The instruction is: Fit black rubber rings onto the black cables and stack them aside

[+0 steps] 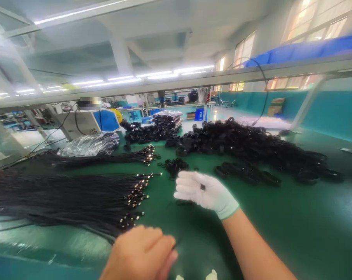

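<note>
My right hand [205,192] wears a white glove with a pale green cuff. Its palm is turned up and its fingers are stretched out, with a small dark square spot on the palm that I cannot identify. Bare and slightly blurred, my left hand [140,252] is closed at the bottom centre; a faint dark thing shows by its fingertips. Long black cables [62,198] with shiny metal ends lie to the left. Just beyond the gloved fingers sits a small pile of black pieces [176,166].
A large heap of coiled black cables [237,140] covers the back right of the green table [295,225]. Clear plastic bags [90,144] lie at the back left, before a grey and blue machine [86,121]. A metal rail [170,86] crosses above the table.
</note>
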Demonstrator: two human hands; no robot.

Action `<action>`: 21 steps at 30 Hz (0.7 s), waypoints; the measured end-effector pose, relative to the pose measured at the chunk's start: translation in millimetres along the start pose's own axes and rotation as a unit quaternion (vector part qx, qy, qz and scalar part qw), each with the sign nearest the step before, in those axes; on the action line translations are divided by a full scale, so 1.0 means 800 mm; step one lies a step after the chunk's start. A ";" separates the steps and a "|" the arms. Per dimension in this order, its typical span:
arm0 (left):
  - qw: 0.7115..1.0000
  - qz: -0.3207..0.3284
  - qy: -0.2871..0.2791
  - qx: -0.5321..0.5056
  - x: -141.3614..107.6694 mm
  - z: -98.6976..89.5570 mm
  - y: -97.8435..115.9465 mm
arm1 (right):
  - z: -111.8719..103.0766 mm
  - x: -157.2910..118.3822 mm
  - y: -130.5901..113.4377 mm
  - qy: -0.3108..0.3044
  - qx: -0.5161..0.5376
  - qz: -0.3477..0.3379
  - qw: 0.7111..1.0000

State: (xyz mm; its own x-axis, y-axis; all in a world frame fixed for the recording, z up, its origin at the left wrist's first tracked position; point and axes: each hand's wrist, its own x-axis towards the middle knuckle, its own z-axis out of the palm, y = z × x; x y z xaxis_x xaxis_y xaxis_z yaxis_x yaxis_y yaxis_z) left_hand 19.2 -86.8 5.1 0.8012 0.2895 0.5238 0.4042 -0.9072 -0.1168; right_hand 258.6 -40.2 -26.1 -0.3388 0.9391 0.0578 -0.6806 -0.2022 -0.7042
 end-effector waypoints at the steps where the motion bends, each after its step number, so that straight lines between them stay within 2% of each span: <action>1: 1.000 -0.006 -0.004 -0.006 0.007 -0.010 -0.002 | -0.001 0.000 0.000 -0.001 -0.004 -0.001 1.000; 3: 0.999 0.034 -0.017 0.000 0.015 -0.015 -0.002 | -0.004 -0.003 -0.007 0.009 0.004 -0.037 0.999; 5: 0.995 0.091 -0.026 0.013 0.014 -0.007 0.003 | -0.009 -0.007 -0.013 0.022 0.015 -0.077 0.997; 7: 0.995 0.098 -0.020 0.006 0.009 0.002 0.005 | -0.011 -0.008 -0.011 0.012 0.009 -0.065 0.998; 10: 0.998 -0.019 -0.025 -0.062 0.013 -0.007 -0.009 | -0.003 -0.004 0.012 -0.050 -0.022 0.014 0.998; 12: 0.984 -0.121 -0.039 -0.123 0.024 -0.021 -0.031 | 0.008 -0.002 0.031 -0.103 -0.035 0.068 0.992; 14: 0.966 -0.192 -0.047 -0.169 0.039 -0.028 -0.055 | 0.021 -0.001 0.046 -0.146 -0.034 0.120 0.981; 17: 0.946 -0.246 -0.047 -0.205 0.054 -0.018 -0.084 | 0.035 -0.001 0.059 -0.178 -0.025 0.166 0.970; 21: 0.932 -0.274 -0.052 -0.233 0.062 0.007 -0.095 | 0.042 0.000 0.069 -0.192 -0.008 0.179 0.965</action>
State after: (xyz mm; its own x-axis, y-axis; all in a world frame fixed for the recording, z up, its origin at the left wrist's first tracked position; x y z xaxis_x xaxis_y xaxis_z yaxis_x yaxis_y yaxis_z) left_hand 30.8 -1.4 35.6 0.5794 0.7540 0.3094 0.5494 -0.6418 0.5351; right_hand 199.2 -60.9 -41.2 -0.7680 0.6373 0.0640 -0.4663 -0.4878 -0.7379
